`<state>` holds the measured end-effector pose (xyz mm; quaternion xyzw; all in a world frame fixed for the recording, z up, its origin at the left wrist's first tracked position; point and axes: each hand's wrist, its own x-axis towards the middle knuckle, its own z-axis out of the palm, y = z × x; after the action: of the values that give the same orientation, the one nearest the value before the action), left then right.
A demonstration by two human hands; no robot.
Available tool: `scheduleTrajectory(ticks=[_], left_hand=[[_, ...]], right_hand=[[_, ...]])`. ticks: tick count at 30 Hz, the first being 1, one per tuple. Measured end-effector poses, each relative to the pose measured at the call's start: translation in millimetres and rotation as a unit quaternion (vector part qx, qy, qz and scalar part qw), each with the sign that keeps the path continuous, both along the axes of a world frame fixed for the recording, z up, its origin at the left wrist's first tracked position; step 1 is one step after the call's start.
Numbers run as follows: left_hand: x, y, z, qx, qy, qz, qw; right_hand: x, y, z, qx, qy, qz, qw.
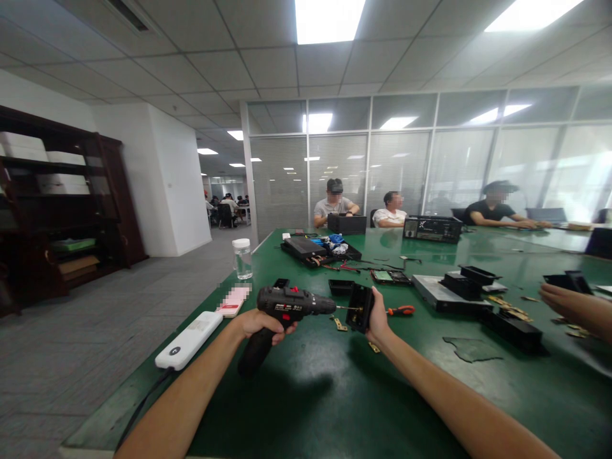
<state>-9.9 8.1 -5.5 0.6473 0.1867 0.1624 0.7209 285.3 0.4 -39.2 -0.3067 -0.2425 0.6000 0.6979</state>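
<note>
Left hand wraps handle of drill; right hand, apart from it, clamps small black box. Box is above green table, right of drill. Thin bit points into box; whether tip touches, I cannot tell. Better, I think: bit kept straight, box gripped firmly, right fingers away from tip, pressure gentle. Screwdriver lies at right.

Near tabletop free; shard, perhaps glass, blocks right.
</note>
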Motion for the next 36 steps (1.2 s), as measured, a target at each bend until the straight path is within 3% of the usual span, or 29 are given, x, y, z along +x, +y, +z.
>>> scheduleTrajectory(ticks=[36], left_hand=[[-2.0,-2.0,0.0,0.027,-0.012,0.001,1.0]], right_hand=[[-0.1,1.4,-0.7,0.02,-0.003,-0.003,1.0]])
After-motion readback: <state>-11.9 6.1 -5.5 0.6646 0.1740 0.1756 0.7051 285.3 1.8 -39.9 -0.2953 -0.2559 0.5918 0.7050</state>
